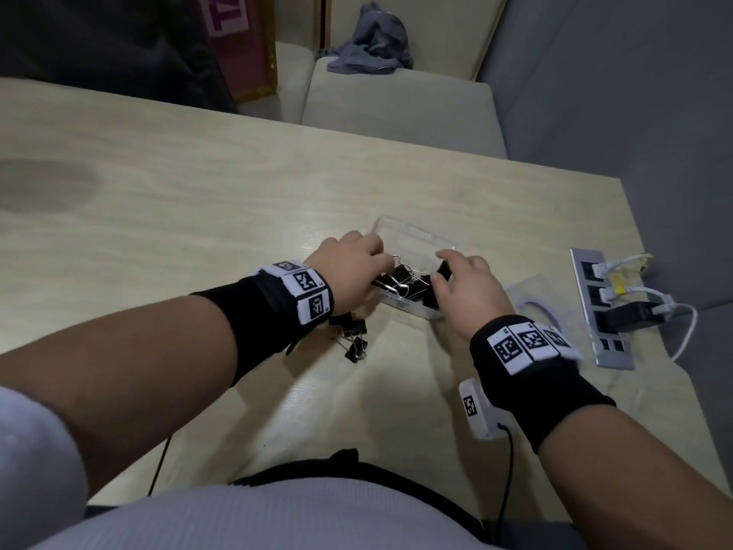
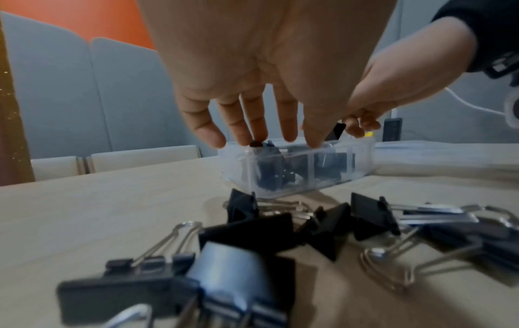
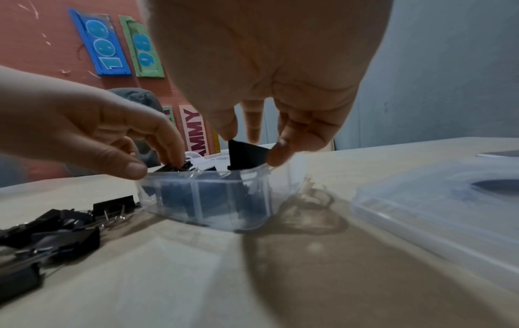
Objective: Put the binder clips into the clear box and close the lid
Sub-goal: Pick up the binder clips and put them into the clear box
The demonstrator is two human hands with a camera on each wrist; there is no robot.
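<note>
the clear box sits open on the pale wooden desk, toward its right side, with several black binder clips already lying in its near end. both hands are at the box. the right hand pinches one black binder clip between thumb and fingertips and holds it just over the box's near right corner, the clip's lower edge at about rim height. the left hand reaches in from the left side, its fingers pointing down at the rim and touching a clip inside; from the right wrist view the thumb and forefinger seem to close on that clip, but whether it is truly gripped cannot be told. the two hands are near each other, not touching. a loose pile of binder clips on the desk lies just beside the box on its near left, under the left wrist. the lid lies flat on the desk to the right of the box, apart from it. farther right a metal socket panel is set into the desk with white cables plugged in. a grey cloth lies on a seat beyond the desk.
</note>
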